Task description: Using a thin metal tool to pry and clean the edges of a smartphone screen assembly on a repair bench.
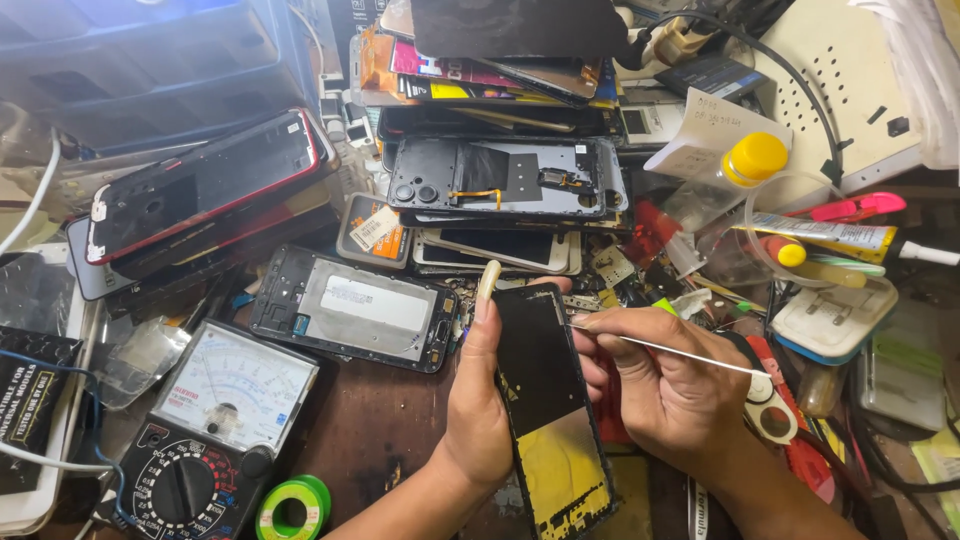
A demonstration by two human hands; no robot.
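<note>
While the left hand (pixel 478 400) clamps the stripped phone frame (pixel 548 400) steady above the bench (pixel 380 420), the right hand (pixel 665 385) pinches a thin metal pick (pixel 665 347) against its edge.

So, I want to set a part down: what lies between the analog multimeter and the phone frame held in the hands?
In the head view, bare brown tabletop lies between the multimeter and the held phone frame, crossed only by the left hand and forearm.

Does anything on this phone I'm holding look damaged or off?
Yes. The phone frame in your left hand has ragged, patchy yellow glue at its lower end, partly scraped away. The thin metal tool in your right hand touches its upper edge.
</note>
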